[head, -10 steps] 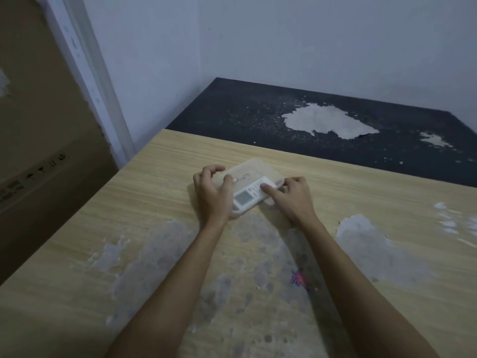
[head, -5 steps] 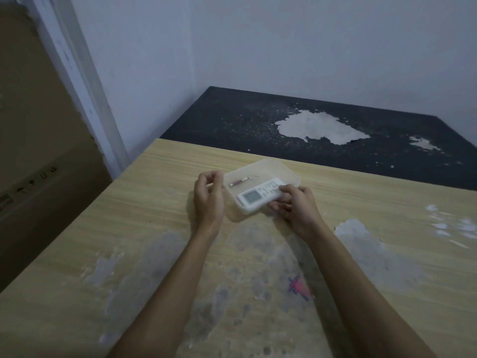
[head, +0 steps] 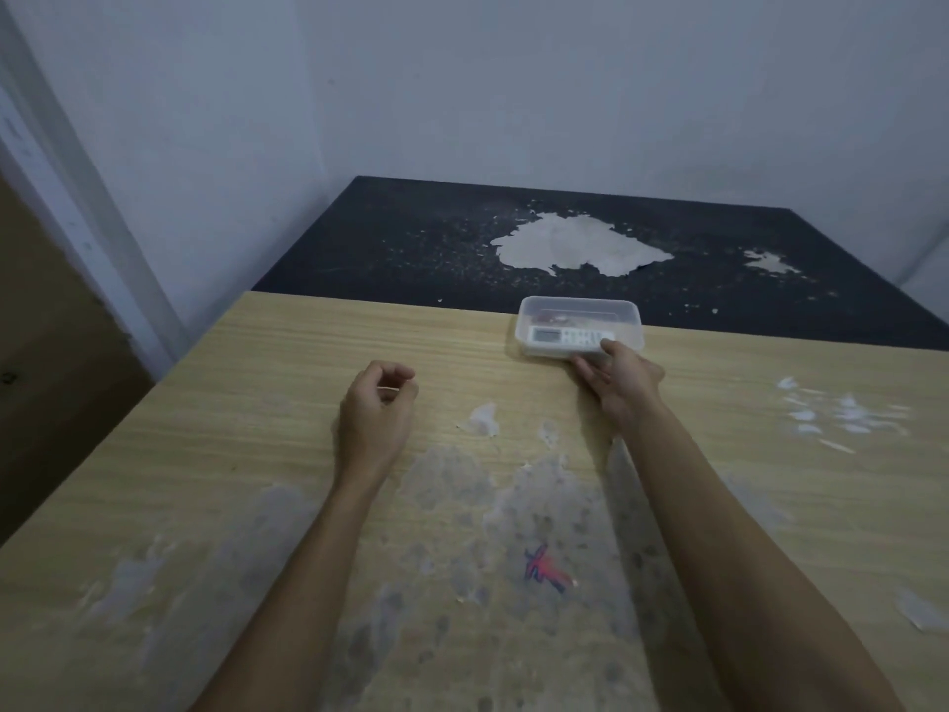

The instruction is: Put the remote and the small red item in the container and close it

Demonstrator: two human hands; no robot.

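The right hand is stretched well forward, arm nearly straight, its fingers pinching the near edge of the clear container at the far edge of the wooden bench. Inside lie the white remote and, behind it, a blurred small red item. The left hand rests on the bench well apart, fingers curled loosely together, holding nothing.

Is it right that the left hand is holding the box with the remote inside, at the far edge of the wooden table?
Not quite. The head view shows the right hand holding the box; the left hand is curled and apart from it. The remote is inside, at the wooden table's far edge.
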